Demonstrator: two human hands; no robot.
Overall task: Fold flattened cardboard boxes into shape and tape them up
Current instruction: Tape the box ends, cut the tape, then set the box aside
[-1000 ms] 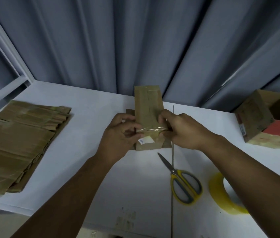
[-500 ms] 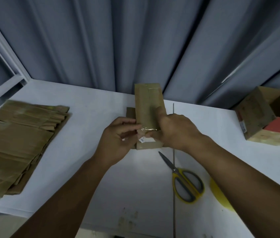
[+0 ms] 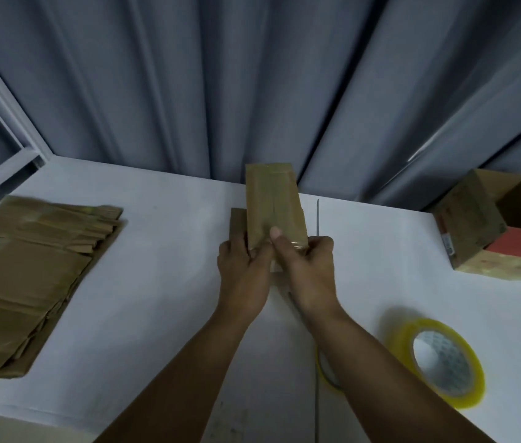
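Note:
A small folded cardboard box [image 3: 271, 203] stands on the white table [image 3: 163, 282], centre, with a strip of clear tape across its near end. My left hand [image 3: 243, 270] grips the box's near left side. My right hand [image 3: 307, 266] holds the near right side, its thumb pressing on the top face over the tape. A flap sticks out at the box's left. A roll of yellowish clear tape [image 3: 438, 359] lies at the right front. Yellow-handled scissors [image 3: 326, 375] are mostly hidden under my right forearm.
A stack of flattened cardboard boxes [image 3: 29, 276] lies at the table's left. Folded boxes, one with a red face, sit at the far right [image 3: 492, 225]. Grey curtains hang behind the table. A seam runs down the table past the box.
Both hands have slid to the box's near end; my right thumb now presses the tape down on top. The view shifted, bringing the tape roll fully into sight and hiding the scissors.

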